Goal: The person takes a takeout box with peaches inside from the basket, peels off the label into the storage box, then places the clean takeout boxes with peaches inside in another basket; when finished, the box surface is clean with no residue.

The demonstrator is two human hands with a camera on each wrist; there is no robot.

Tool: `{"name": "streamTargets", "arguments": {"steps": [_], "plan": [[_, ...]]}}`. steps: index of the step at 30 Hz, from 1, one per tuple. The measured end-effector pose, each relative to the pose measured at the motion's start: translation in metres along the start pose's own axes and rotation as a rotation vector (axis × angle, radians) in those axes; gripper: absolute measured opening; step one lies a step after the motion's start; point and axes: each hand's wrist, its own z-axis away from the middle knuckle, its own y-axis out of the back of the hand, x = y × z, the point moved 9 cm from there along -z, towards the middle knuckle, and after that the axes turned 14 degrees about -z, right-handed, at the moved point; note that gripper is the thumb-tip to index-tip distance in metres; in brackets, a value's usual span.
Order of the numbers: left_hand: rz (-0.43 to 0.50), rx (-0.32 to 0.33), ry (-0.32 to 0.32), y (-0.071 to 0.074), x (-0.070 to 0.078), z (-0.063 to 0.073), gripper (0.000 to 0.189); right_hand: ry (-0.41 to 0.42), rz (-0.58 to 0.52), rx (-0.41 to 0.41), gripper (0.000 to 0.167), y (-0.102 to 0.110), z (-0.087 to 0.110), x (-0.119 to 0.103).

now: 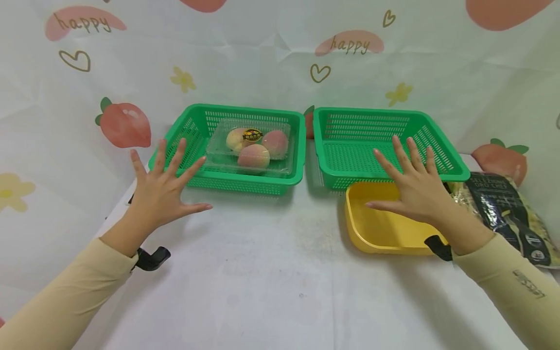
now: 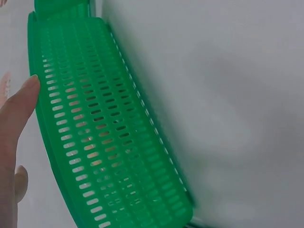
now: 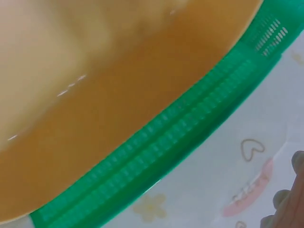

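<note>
My left hand (image 1: 159,197), fingers spread wide, hovers in front of the left green basket (image 1: 245,181) and holds nothing. Inside that basket lies a clear plastic clamshell box (image 1: 218,163) with several peaches (image 1: 253,156) and a dark label on its lid. My right hand (image 1: 417,189) is spread likewise over the yellow tub (image 1: 367,240), its fingertips overlapping the right green basket (image 1: 350,150) in the head view. In the left wrist view, part of the left hand (image 2: 14,118) shows beside the basket's slotted side. The right wrist view catches fingertips (image 3: 281,198) at its edge.
To the right of the yellow tub, partly behind the right forearm, lies a plastic food bag (image 1: 503,209) with a black label. A white sheet printed with peaches and hearts hangs behind the baskets. White cloth covers the table (image 1: 271,277).
</note>
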Motion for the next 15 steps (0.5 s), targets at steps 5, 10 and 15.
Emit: {"name": "streamTargets", "arguments": {"steps": [5, 10, 15], "plan": [[-0.008, -0.013, -0.026, 0.000, 0.005, -0.005, 0.105, 0.040, -0.020, -0.009, 0.102, -0.008, -0.020, -0.019], [-0.007, 0.018, -0.045, 0.001, 0.010, -0.011, 0.108, 0.071, -0.025, -0.029, 0.098, -0.021, -0.037, -0.038], [0.023, 0.034, -0.074, 0.001, 0.015, -0.017, 0.107, 0.079, -0.042, -0.014, 0.092, -0.028, -0.053, -0.055]]}}
